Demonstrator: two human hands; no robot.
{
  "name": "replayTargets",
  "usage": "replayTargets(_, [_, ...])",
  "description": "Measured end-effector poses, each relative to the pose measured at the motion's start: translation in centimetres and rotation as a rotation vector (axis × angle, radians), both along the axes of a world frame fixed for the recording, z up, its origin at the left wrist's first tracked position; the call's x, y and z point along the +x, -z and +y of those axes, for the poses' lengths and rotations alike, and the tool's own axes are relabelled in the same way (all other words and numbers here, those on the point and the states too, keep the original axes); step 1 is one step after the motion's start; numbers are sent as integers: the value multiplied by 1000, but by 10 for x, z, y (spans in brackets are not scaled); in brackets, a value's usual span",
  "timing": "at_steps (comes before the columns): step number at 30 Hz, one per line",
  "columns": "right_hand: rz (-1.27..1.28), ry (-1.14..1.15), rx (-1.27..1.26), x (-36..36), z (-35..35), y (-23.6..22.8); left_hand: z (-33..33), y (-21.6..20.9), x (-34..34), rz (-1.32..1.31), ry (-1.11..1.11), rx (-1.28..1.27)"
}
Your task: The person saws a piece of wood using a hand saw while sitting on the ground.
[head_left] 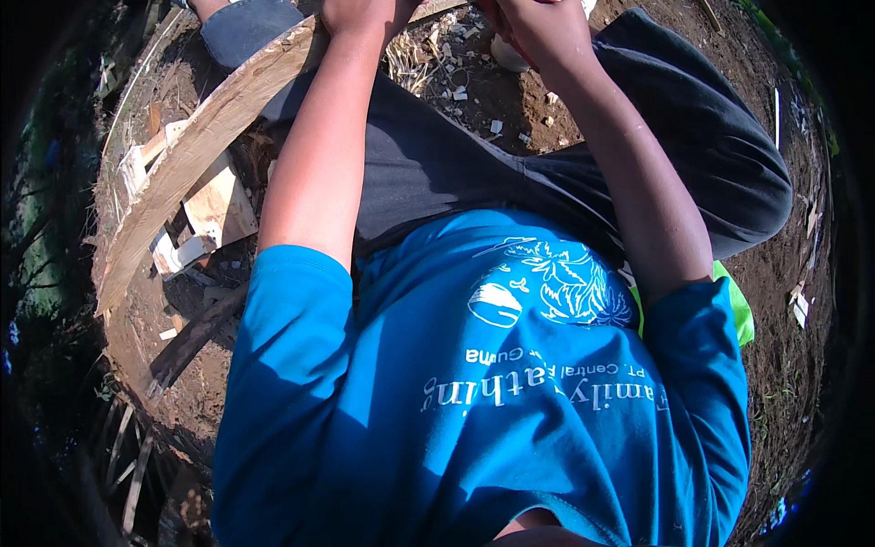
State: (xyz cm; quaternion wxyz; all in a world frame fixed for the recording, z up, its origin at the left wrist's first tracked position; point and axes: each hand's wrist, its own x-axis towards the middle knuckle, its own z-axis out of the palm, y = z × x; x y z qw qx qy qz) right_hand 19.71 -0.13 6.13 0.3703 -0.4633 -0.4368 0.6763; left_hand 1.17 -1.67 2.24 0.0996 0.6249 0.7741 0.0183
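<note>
Both of my hands are at the top edge, partly cut off by the frame. My left hand rests against a long wooden plank that bends across the left side in this view; its fingers are out of sight. My right hand is a short way to the right, with bent fingers mostly beyond the edge. What it holds, if anything, cannot be made out. A pale rounded object sits just below that hand, partly covered by it.
Dark trousers cover my bent legs, one passing beneath the plank. Pale wood offcuts and a dark wooden piece lie left on brown soil. Wood chips litter the ground between my legs. Something bright green shows beside my right elbow.
</note>
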Motion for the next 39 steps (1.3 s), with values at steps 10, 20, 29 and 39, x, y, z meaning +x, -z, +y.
replayTargets(10, [-164,8,484,-39,40,86,0,-8,0,-34,16,-31])
replayTargets(20, [-313,-88,99,72,-79,-13,15,-7,-18,-8,-26,-153])
replayTargets(29, [-405,-56,53,117,-96,-79,14,-22,-6,4,1,-139])
replayTargets(39, [-301,-64,244,-51,71,79,17,-10,-3,-35,47,-100])
